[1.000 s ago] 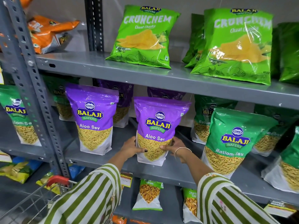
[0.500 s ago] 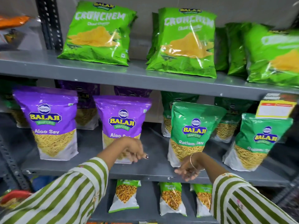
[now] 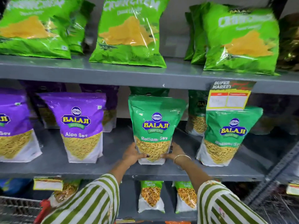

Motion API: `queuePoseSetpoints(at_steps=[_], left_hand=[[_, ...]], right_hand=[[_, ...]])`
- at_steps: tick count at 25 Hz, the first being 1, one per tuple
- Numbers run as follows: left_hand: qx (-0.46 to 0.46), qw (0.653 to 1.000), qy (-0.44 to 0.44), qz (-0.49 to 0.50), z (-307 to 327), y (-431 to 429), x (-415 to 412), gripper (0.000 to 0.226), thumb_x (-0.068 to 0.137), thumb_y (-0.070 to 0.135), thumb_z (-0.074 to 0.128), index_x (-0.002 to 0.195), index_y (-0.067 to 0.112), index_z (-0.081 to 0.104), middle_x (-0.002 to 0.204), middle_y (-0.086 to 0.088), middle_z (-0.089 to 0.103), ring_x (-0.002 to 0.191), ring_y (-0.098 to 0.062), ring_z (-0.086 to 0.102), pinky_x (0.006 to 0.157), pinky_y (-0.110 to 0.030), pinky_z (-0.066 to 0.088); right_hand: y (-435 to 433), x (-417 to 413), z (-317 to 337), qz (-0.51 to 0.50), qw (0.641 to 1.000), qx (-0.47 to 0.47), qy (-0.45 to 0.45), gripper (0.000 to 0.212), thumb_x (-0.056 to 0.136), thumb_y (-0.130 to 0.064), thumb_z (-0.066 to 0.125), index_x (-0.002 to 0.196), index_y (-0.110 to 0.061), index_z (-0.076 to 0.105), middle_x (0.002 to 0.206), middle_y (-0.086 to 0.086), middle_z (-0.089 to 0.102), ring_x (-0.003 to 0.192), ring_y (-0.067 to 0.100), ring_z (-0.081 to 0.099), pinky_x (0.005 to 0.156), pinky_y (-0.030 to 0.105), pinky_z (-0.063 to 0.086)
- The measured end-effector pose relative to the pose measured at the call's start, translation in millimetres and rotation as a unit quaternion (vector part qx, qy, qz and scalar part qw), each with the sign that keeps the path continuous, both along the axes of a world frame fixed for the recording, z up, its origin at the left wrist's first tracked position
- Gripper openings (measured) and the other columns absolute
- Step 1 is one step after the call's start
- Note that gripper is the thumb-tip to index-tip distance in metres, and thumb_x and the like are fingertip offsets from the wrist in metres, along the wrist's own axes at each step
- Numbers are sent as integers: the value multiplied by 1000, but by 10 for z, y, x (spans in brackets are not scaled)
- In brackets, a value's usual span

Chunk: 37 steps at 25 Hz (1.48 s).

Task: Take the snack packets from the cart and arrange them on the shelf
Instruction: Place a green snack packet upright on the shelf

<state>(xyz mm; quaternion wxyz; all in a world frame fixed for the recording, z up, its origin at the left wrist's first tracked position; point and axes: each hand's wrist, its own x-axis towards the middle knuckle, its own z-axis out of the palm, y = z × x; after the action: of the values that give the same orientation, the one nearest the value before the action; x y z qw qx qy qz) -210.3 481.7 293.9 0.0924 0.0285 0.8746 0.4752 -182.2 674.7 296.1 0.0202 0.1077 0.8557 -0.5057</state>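
Your left hand [image 3: 133, 155] and right hand [image 3: 174, 151] clasp the base of the green Ratlami Sev packet [image 3: 154, 126], upright on the grey middle shelf [image 3: 113, 170], between the purple Aloo Sev packet [image 3: 80, 126] and another green packet [image 3: 226, 136].

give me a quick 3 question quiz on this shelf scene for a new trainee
1. True or false: both hands grip the green Ratlami Sev pouch near its base.
2. Which packets stand directly to the left of that pouch on the middle shelf? A) orange packets B) purple Aloo Sev pouches C) Crunchem bags
3. Fill in: the bangle is on the ____ wrist.

Key
1. True: the left hand and right hand hold its lower sides.
2. B. The Crunchem bags sit on the shelf above.
3. Right.
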Motion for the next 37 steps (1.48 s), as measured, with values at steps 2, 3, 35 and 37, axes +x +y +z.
queuePoseSetpoints(at_steps=[2, 3, 35, 37], left_hand=[[18, 1000, 1, -2, 14, -3, 5, 60, 68, 14, 78, 120, 2, 50, 131, -15, 56, 119, -28, 53, 93, -33, 43], [25, 1000, 5, 1, 26, 3, 16, 59, 69, 13, 78, 120, 1, 50, 130, -15, 57, 118, -27, 54, 92, -32, 43], [16, 993, 25, -115, 316, 2488, 386, 62, 70, 14, 77, 122, 3, 45, 131, -16, 55, 120, -29, 52, 99, -36, 43], [18, 993, -6, -118, 295, 2426, 385, 68, 69, 17, 77, 124, 3, 40, 133, -15, 53, 121, -29, 50, 102, -39, 44]], right_hand=[[15, -11, -34, 4, 999, -30, 15, 60, 65, 2, 76, 118, 6, 48, 125, 23, 57, 116, 34, 53, 100, 43, 44], [20, -14, -51, 2, 999, -40, 18, 60, 64, 2, 77, 118, 6, 49, 124, 23, 58, 115, 33, 54, 100, 42, 44], [2292, 807, 265, -147, 988, -40, -2, 67, 63, -2, 79, 119, 3, 42, 105, 9, 55, 101, 25, 53, 93, 41, 46], [2457, 653, 121, -124, 989, 29, -72, 90, 50, -25, 88, 122, 0, 41, 115, 8, 59, 105, 27, 56, 97, 46, 48]])
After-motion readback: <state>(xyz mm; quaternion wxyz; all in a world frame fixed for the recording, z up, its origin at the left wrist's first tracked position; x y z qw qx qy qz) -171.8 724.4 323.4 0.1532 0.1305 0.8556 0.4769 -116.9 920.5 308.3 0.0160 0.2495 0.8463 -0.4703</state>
